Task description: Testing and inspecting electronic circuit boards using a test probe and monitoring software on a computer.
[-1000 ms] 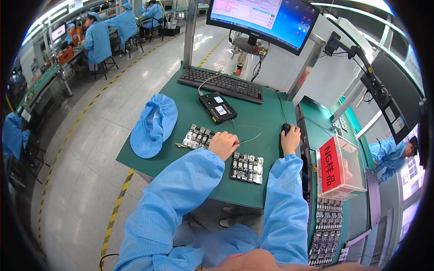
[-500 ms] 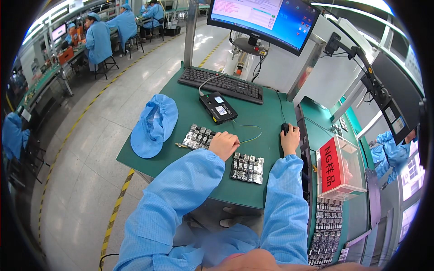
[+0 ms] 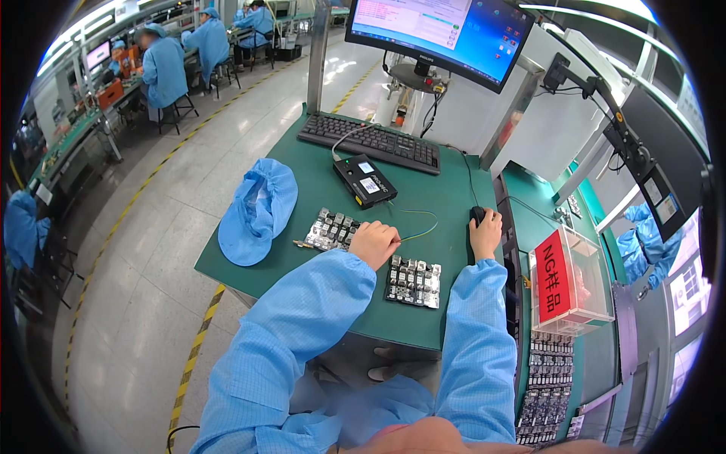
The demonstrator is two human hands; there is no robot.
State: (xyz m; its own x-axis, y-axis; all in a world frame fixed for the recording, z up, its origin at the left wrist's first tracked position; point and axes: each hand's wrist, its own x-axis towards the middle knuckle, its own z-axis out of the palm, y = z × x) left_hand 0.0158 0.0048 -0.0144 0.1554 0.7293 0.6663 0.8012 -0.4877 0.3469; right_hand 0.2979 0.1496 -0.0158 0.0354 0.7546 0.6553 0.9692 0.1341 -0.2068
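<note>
My left hand (image 3: 374,244) is closed in a pinch on the end of a thin yellow-green cable (image 3: 425,231). That hand rests at the right edge of a circuit board panel (image 3: 327,229) with metal-shielded modules, hiding part of it. The cable loops back to a black box-shaped device (image 3: 365,181) with a small lit screen. To the right, my right hand (image 3: 485,233) lies over a black computer mouse (image 3: 476,216), its fingers curved round it. A second panel of modules (image 3: 414,281) lies flat on the green table (image 3: 318,170), between my forearms.
A keyboard (image 3: 370,142) lies below a lit monitor (image 3: 439,34). The blue cap (image 3: 259,212) sits at the table's left. On the right, a clear bin (image 3: 594,291) with a red label stands by several module panels (image 3: 548,378). Co-workers in blue sit far left.
My hands, the cable and both panels stay where they were. At the far right, a person in blue has shifted position slightly.
</note>
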